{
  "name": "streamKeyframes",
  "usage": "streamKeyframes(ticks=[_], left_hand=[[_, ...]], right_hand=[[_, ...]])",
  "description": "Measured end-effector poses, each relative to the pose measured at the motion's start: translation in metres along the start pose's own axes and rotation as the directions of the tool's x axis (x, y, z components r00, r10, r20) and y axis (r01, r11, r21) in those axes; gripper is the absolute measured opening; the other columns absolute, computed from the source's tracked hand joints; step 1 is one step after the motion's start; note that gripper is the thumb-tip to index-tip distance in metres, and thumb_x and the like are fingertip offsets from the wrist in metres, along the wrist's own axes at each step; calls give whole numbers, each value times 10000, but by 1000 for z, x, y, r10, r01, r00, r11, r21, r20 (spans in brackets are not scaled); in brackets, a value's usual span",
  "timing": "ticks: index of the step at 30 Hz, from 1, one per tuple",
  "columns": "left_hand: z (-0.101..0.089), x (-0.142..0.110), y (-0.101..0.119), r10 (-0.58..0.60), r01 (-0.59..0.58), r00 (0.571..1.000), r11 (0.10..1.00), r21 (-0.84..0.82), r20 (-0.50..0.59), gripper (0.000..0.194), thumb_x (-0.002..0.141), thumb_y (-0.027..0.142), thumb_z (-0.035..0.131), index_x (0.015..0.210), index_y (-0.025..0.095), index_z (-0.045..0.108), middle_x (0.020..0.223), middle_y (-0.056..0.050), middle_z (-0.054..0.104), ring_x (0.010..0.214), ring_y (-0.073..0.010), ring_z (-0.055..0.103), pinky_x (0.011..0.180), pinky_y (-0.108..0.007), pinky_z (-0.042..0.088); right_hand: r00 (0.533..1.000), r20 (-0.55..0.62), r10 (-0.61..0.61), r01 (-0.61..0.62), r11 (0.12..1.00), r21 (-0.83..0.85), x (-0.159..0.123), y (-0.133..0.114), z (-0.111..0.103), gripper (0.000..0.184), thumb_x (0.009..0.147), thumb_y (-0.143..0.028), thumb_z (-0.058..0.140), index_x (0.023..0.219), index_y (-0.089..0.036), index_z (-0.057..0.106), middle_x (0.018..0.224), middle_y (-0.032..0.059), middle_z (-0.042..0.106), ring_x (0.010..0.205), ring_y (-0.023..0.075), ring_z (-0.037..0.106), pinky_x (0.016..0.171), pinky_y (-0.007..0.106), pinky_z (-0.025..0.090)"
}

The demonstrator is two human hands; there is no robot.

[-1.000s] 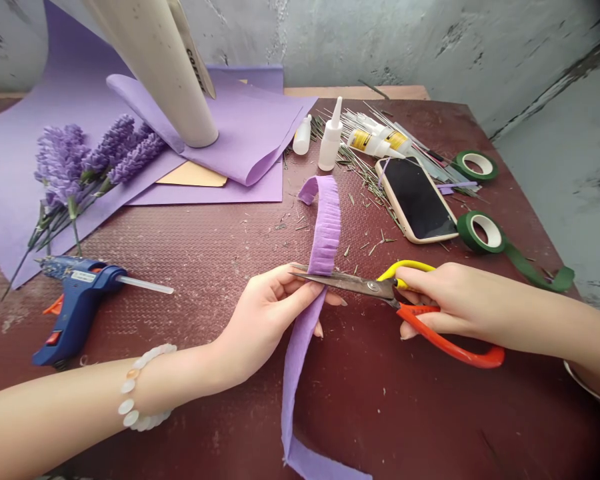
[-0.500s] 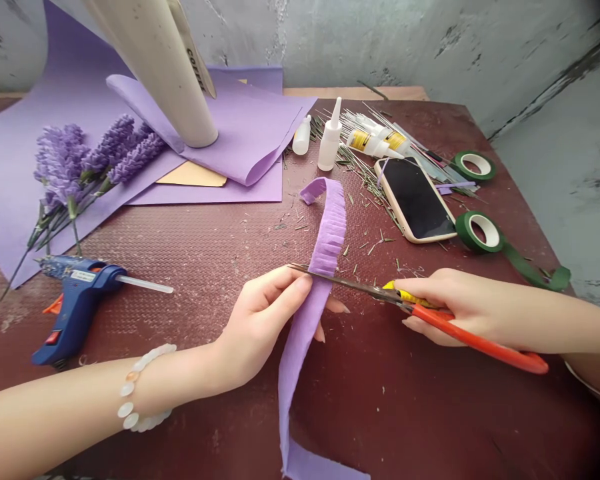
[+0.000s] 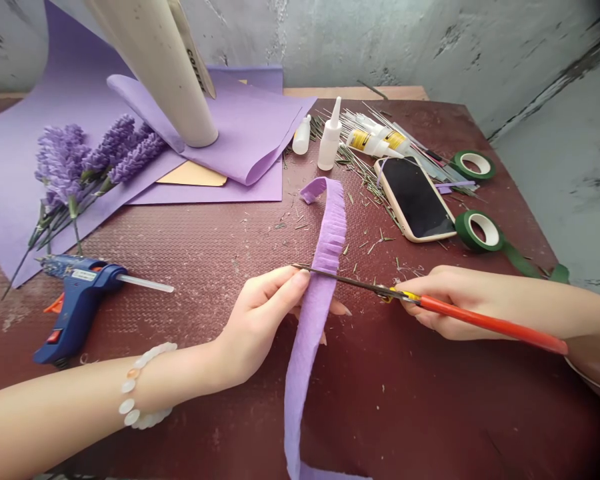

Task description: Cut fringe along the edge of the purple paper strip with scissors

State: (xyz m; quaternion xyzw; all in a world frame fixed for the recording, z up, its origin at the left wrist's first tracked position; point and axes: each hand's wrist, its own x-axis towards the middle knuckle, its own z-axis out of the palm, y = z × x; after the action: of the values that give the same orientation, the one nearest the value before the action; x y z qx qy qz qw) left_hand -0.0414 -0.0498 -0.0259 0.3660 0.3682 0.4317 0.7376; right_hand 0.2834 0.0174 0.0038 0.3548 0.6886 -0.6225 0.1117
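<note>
A long purple crepe paper strip (image 3: pixel 310 320) is pinched between the thumb and fingers of my left hand (image 3: pixel 260 320). Its upper part carries a row of fine cuts along the right edge and curls over at the far end; the lower part hangs uncut toward me and folds at the bottom. My right hand (image 3: pixel 460 303) is closed around scissors (image 3: pixel 490 323) with red and yellow handles. Their dark blades lie across the strip just beside my left thumb, with the tips near my left index finger.
At left lie a blue glue gun (image 3: pixel 80 300) and purple flower stems (image 3: pixel 60 167). Behind them, a tall white cylinder (image 3: pixel 170 87) stands on purple paper sheets (image 3: pixel 260 153). Glue bottles (image 3: pixel 329 143), a phone (image 3: pixel 417 197), and green tape rolls (image 3: pixel 480 230) sit at back right.
The scissors have turned in my right hand, their red handle now flatter and further right. The strip's lower part has swung slightly right. My left hand keeps nearly the same place.
</note>
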Motion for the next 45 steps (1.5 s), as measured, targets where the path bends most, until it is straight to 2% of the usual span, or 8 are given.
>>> streamKeyframes(ticks=[16, 21, 30, 37, 42, 45], left_hand=[[1, 0, 2, -29, 29, 999, 999, -22, 13, 350, 1100, 484, 814, 937, 184, 888, 948, -69, 934, 609, -142, 793, 587, -203, 670], [3, 1, 2, -47, 48, 999, 997, -66, 6, 350, 1071, 483, 852, 910, 172, 863, 947, -73, 937, 577, -140, 784, 561, -204, 671], [4, 2, 5, -81, 81, 996, 996, -34, -20, 399, 1026, 530, 886, 883, 164, 817, 923, -95, 929, 549, -159, 767, 523, -236, 657], [4, 1, 4, -91, 91, 995, 996, -1, -32, 419, 1027, 554, 869, 884, 166, 798, 935, -118, 926, 536, -178, 758, 513, -268, 651], [2, 1, 3, -94, 96, 995, 994, -54, 39, 378, 1086, 506, 816, 936, 159, 810, 1007, -125, 937, 557, -170, 784, 543, -250, 659], [1, 2, 3, -95, 98, 994, 993, -59, 46, 374, 1091, 497, 814, 944, 153, 808, 1020, -134, 938, 559, -171, 786, 547, -249, 660]], right_hand=[[999, 29, -18, 18, 1000, 8, -1, 1, -1, 346, 1019, -245, 714, 843, -277, 418, 743, -80, 376, 646, 154, 280, 562, 337, 254], [1000, 15, -23, 23, 1000, 2, 0, 2, -1, 345, 1012, -274, 730, 836, -276, 434, 732, -78, 394, 635, 153, 292, 551, 331, 256], [1000, 21, 3, -2, 1000, -7, -1, 0, -2, 311, 1043, -314, 701, 849, -275, 461, 736, -63, 427, 644, 166, 321, 563, 337, 266], [1000, 21, 8, -8, 1000, -5, -1, 0, -1, 344, 989, -283, 747, 834, -274, 440, 738, -62, 406, 651, 165, 299, 572, 346, 258], [999, 35, -5, 4, 999, 33, 2, 1, -5, 315, 941, -284, 794, 845, -271, 494, 764, -57, 471, 662, 165, 343, 586, 351, 276], [999, 44, -6, 3, 998, 61, 3, -3, -6, 321, 915, -296, 807, 848, -266, 495, 776, -59, 450, 666, 155, 322, 596, 352, 274]])
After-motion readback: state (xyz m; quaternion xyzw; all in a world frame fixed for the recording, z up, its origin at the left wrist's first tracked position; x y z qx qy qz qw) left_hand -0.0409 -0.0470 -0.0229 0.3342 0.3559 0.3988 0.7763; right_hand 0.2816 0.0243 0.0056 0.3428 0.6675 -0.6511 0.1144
